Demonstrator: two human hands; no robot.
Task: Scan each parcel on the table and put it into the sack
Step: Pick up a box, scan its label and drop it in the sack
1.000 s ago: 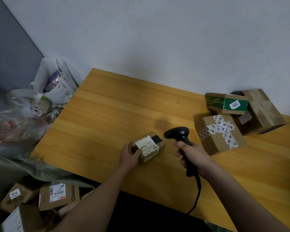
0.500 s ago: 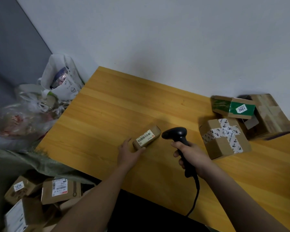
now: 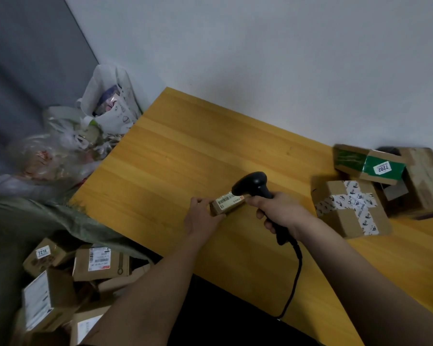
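The step in hand is, I judge, the scanning of one small parcel (image 3: 229, 204), which is lying on the wooden table (image 3: 185, 151) near its near edge, with the barcode label facing up. The left hand (image 3: 201, 218) is holding this parcel at its left end: the thumb and the fingers are curling around that end, so the box is sitting just to the right of the fingertips and is touching them. The right hand (image 3: 278, 211) is gripping the handle of the black scanner (image 3: 254, 182) with all fingers wrapped tightly, and the scanner head is pointing left and down, just beside the right end of the label. Whether the trigger is being pressed, I cannot tell. The next move is probably calling for a read of the label, and then for carrying the parcel left and near into the green sack (image 3: 60, 221), where several boxes (image 3: 100, 263) are already lying. Three more parcels (image 3: 353, 208) are waiting at the far right of the table.
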